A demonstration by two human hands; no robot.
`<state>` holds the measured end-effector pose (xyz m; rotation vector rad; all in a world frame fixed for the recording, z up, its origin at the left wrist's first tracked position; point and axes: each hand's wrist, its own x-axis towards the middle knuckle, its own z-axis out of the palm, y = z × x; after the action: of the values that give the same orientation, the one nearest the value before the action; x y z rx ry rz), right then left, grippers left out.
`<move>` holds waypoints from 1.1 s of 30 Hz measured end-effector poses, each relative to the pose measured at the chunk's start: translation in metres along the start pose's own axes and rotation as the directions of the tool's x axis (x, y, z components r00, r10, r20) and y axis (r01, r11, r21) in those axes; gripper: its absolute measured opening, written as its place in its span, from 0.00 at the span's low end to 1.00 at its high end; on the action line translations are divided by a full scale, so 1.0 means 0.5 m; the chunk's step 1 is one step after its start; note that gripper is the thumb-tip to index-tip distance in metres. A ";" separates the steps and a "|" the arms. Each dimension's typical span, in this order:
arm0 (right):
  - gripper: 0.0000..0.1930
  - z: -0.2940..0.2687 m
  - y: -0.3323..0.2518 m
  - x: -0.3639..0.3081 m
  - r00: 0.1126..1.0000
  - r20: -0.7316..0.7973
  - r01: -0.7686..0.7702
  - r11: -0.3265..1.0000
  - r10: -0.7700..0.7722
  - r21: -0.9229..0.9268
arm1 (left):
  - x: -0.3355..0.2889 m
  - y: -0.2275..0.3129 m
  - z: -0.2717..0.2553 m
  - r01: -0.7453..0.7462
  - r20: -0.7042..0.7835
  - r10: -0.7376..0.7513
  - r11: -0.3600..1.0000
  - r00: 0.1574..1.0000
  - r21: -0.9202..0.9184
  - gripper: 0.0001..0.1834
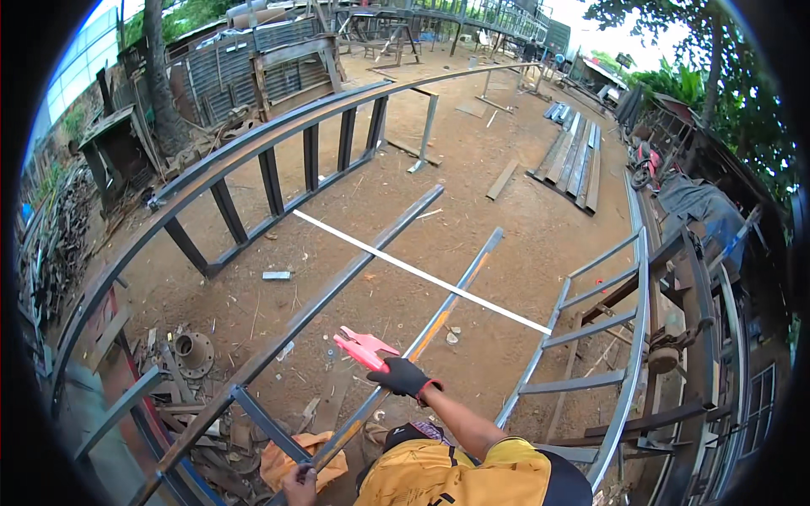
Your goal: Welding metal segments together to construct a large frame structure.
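Observation:
My right hand (401,377), in a black glove with a red cuff, grips a pink-red electrode holder (363,347) above a long, partly rusty steel bar (439,319). The holder's jaw end points away to the left, and no rod shows in it. Low in the view, my bare left hand (299,486) has its fingers closed at the near end of a short dark steel strut (268,424). That strut lies between the rusty bar and a second long steel bar (333,305). The lower part of this hand is cut off by the edge.
A thin pale strip (422,274) lies across both bars. Ladder-like steel frames stand to the left (268,181) and right (574,384). Steel lengths (569,156) lie farther off on the dirt. A round metal flange (194,350), scrap and an orange cloth (278,460) lie near left.

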<state>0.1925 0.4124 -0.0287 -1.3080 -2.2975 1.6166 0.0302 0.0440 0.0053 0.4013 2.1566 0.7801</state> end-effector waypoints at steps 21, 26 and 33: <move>0.29 0.028 -0.016 0.017 0.997 -0.075 -0.003 0.999 0.000 -0.040 | -0.028 -0.025 -0.015 -0.668 -0.133 0.688 0.725 0.714 0.167 0.11; 0.32 0.026 -0.016 0.013 0.995 -0.101 0.006 0.998 -0.012 -0.063 | -0.104 0.021 -0.018 -0.642 -0.172 0.684 0.727 0.709 0.242 0.11; 0.32 0.031 -0.013 0.020 0.995 -0.100 0.001 0.997 -0.008 -0.075 | -0.118 0.008 -0.005 -0.600 -0.113 0.606 0.795 0.787 0.089 0.11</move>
<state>0.1746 0.4068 -0.0346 -1.3644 -2.3212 1.4412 0.0660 0.0157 0.0432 1.1370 2.1857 1.1296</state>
